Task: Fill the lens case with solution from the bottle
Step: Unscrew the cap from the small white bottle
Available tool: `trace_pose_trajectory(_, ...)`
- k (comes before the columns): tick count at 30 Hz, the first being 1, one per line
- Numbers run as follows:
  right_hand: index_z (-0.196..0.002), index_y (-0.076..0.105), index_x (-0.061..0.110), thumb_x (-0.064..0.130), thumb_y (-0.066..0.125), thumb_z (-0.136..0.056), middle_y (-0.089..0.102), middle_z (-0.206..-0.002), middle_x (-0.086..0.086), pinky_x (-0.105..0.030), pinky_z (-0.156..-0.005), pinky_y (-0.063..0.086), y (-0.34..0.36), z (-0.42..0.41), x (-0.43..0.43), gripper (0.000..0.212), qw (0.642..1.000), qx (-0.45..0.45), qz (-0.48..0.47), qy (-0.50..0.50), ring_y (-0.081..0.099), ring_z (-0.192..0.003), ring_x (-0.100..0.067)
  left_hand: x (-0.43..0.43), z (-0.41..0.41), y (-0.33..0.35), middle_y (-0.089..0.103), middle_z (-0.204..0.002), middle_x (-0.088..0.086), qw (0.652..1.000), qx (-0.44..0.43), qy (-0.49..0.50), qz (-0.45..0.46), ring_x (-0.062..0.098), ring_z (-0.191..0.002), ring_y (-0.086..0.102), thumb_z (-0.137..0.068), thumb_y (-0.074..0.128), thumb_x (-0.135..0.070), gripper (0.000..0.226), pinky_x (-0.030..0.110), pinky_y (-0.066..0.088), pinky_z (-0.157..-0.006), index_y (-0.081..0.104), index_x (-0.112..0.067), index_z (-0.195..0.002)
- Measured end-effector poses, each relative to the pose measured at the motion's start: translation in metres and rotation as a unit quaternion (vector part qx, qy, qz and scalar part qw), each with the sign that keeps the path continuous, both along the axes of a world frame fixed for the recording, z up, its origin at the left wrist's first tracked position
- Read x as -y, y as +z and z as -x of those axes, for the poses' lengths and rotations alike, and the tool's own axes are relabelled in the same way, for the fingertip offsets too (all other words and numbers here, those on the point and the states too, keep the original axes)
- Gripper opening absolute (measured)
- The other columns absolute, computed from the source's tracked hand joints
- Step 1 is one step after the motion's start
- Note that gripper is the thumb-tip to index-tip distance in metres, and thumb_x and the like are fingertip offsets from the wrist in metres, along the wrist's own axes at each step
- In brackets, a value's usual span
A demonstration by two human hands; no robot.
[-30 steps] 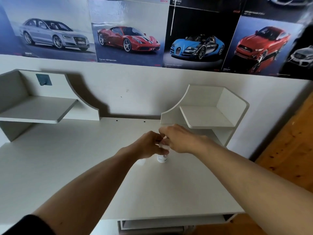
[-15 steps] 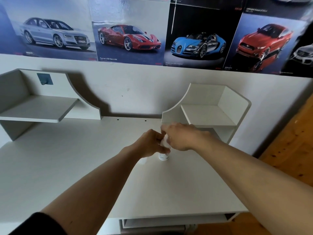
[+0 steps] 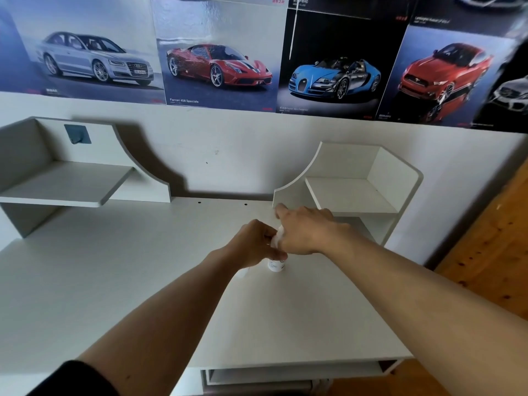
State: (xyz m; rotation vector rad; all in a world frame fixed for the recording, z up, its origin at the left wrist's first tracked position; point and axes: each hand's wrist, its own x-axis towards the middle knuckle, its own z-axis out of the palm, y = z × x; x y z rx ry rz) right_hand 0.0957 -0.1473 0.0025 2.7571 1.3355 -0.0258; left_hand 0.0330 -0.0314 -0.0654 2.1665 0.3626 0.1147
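A small white cylindrical plastic bottle (image 3: 276,264) stands upright on the smooth matte white desk (image 3: 114,281), near its middle. The left hand (image 3: 254,247) is curled around the bottle's body. The right hand (image 3: 303,232), palm down, closes over the bottle's white top (image 3: 278,238). Lens case: a faint whitish shape beside the bottle, unclear.

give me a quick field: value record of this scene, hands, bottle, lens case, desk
left hand: wrapped round the bottle's body
right hand: over the bottle's top, closed on it
bottle: small, white, upright on the desk, only its base shows
lens case: cannot be made out; something pale shows under the left hand
desk: white, with a side shelf at each end
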Motion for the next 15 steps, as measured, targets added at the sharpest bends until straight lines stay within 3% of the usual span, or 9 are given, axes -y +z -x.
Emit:
trace_pose_trajectory(3,-0.107,0.051,0.014,0.054,0.049,-0.087,0.064,-0.105,-0.009,-0.036,-0.07,0.035,-0.003,-0.002,-0.003,0.045,0.998,0.054,-0.029,-0.025,0.06,-0.097,-0.032,0.002,0.0,-0.001,0.076,-0.091,0.013,1.0,0.005,0.01,0.012,0.027,-0.086,0.069,-0.068,0.085,-0.017,0.026,0.037,0.053,-0.082,0.075,-0.008,-0.09)
trace_pose_trajectory(6,-0.095,0.056,0.015,0.047,0.049,-0.091,0.065,-0.104,-0.01,-0.035,-0.07,0.035,-0.002,-0.001,-0.005,0.033,0.998,0.064,-0.028,0.003,0.061,-0.094,-0.032,0.002,0.001,-0.001,0.077,-0.096,0.011,1.0,0.006,0.012,0.009,0.027,-0.096,0.07,-0.068,0.085,-0.016,0.031,0.038,0.055,-0.088,0.076,-0.009,-0.097)
trace_pose_trajectory(8,-0.102,0.055,0.015,0.037,0.055,-0.087,0.064,-0.106,-0.009,-0.035,-0.071,0.034,0.002,0.0,-0.004,0.026,0.999,0.032,-0.016,0.013,0.059,-0.093,-0.032,0.002,0.001,-0.001,0.076,-0.094,0.012,1.0,0.004,0.008,0.011,0.025,-0.088,0.069,-0.068,0.085,-0.017,0.032,0.036,0.053,-0.085,0.075,-0.007,-0.097)
trace_pose_trajectory(12,-0.12,0.046,0.021,0.037,0.065,-0.072,0.061,-0.103,-0.006,-0.037,-0.073,0.035,0.006,0.003,-0.005,0.054,1.0,-0.008,0.012,-0.018,0.055,-0.09,-0.03,0.003,0.002,0.0,0.073,-0.081,0.012,1.0,0.001,0.005,0.009,0.018,-0.072,0.055,-0.07,0.084,-0.017,0.023,0.028,0.044,-0.07,0.075,-0.006,-0.088)
trace_pose_trajectory(15,-0.108,0.054,0.015,0.046,0.059,-0.083,0.064,-0.106,-0.009,-0.034,-0.072,0.035,0.0,0.002,-0.007,0.04,0.999,0.035,-0.01,-0.024,0.06,-0.098,-0.031,0.003,0.001,-0.001,0.073,-0.083,0.008,1.0,-0.002,0.015,0.011,0.024,-0.077,0.063,-0.069,0.084,-0.016,0.025,0.031,0.05,-0.075,0.075,-0.006,-0.089)
